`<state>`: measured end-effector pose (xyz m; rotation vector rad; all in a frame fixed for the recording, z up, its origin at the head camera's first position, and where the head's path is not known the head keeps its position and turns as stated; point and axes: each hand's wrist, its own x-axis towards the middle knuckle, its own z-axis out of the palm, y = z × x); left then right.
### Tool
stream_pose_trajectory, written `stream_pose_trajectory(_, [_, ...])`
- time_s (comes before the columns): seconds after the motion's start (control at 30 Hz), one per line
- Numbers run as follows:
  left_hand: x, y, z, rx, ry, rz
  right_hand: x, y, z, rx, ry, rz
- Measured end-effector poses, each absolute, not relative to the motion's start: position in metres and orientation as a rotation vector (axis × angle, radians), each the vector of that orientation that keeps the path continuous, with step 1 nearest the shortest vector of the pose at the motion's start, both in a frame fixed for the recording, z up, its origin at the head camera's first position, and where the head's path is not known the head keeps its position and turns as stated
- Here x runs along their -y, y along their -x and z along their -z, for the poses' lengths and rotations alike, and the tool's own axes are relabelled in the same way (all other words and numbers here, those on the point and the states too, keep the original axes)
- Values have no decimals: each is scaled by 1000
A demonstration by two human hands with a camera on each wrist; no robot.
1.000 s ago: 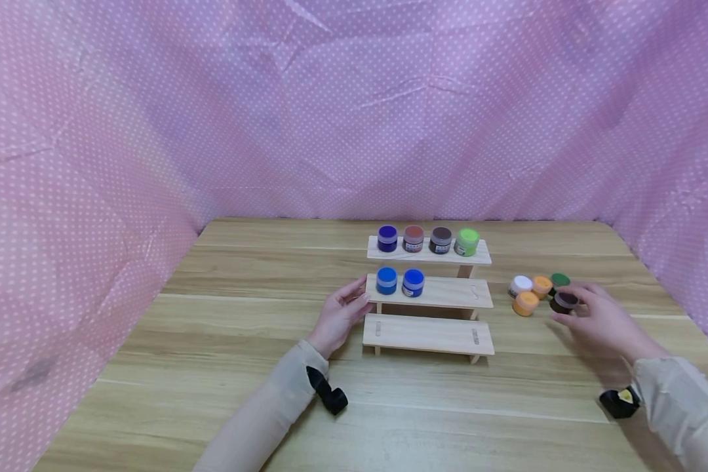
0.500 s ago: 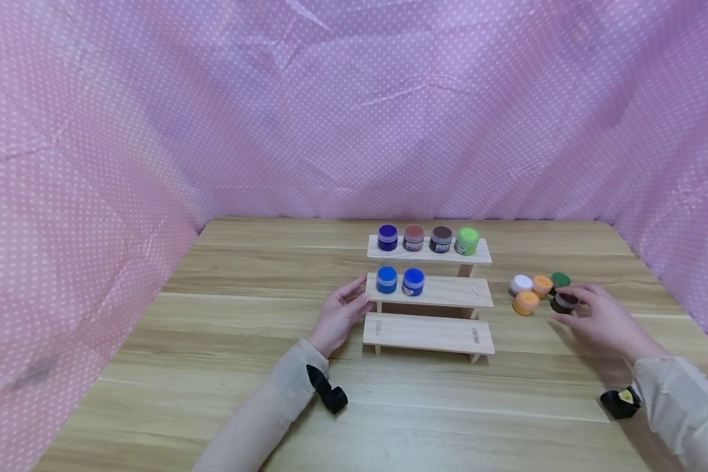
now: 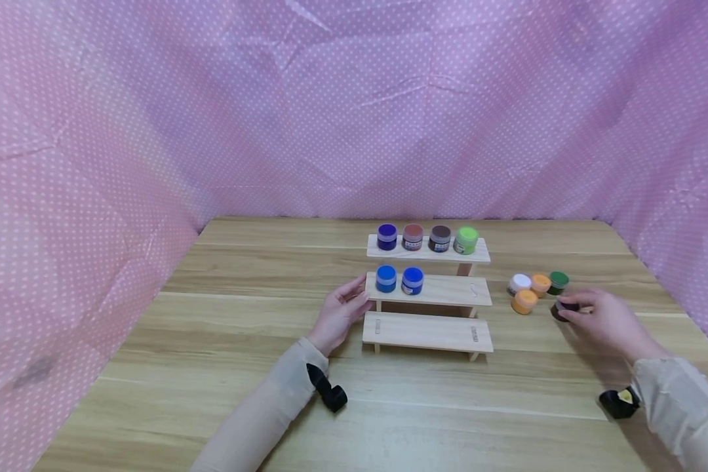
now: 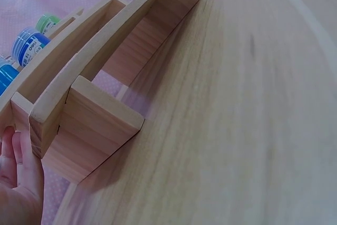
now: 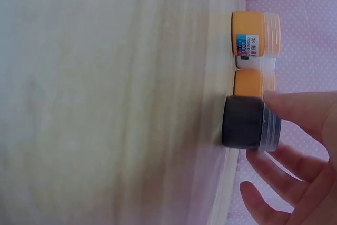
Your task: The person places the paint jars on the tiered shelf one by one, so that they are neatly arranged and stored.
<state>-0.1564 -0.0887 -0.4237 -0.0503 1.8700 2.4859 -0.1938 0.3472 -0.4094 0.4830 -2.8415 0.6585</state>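
A three-tier wooden stand rests on the table, and my left hand holds the left end of its middle tier between thumb and fingers. Part of that hand shows beside the tier's end in the left wrist view. To the right, my right hand pinches a dark paint jar by its clear lid, thumb on one side and fingers on the other. Close by stand a white paint jar, two orange paint jars and a dark green paint jar.
Purple, reddish-brown, dark brown and light green paint jars line the top tier. Two blue paint jars stand on the left half of the middle tier. A pink dotted cloth hangs behind the wooden table.
My right hand has closed on the dark paint jar and drawn it slightly toward me, away from the green one. The left hand stays on the stand.
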Motion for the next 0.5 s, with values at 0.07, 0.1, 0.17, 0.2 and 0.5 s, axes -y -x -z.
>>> stream_pose_trajectory(0.07, [89,157,425,-1871,45,-2487,-348,193,409,2837,-472,-658])
stream_pose_trajectory(0.1, [89,157,425,-1873,41,-2485,-348,193,409,2837,-466,-659])
stream_pose_trajectory(0.17, [89,157,426,-1873,44,-2482,-349,192,407,2847,-453,-659])
stream_pose_trajectory(0.2, [89,157,426,-1872,49,-2481,-349,192,407,2857,-447,-660])
stream_pose_trajectory(0.5, [89,158,425,-1881,56,-2477,-344,189,404,2935,-364,-695])
